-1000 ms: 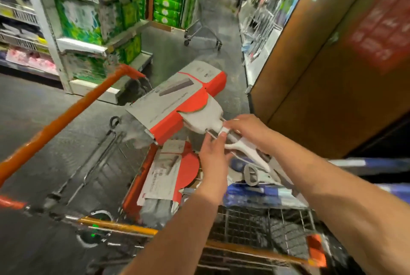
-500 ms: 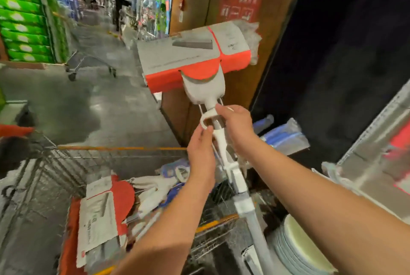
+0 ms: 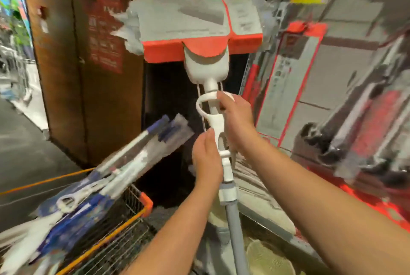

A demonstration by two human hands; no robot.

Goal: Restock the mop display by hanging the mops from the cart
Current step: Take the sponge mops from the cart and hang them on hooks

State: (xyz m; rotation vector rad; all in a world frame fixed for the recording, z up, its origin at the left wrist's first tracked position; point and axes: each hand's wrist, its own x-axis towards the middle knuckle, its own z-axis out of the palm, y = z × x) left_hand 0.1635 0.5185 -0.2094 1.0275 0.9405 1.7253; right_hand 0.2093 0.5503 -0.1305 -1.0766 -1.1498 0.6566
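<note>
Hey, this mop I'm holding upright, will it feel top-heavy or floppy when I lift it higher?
Likely top-heavy: the mop carries its wide sleeved head above the left hand and right hand, so it may tip sideways. The grey pole looks rigid, unlikely to flop.

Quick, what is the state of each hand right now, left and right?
Left hand: closed, holding the mop low on its white lever.
Right hand: closed, holding the same lever near its top loop.
</note>
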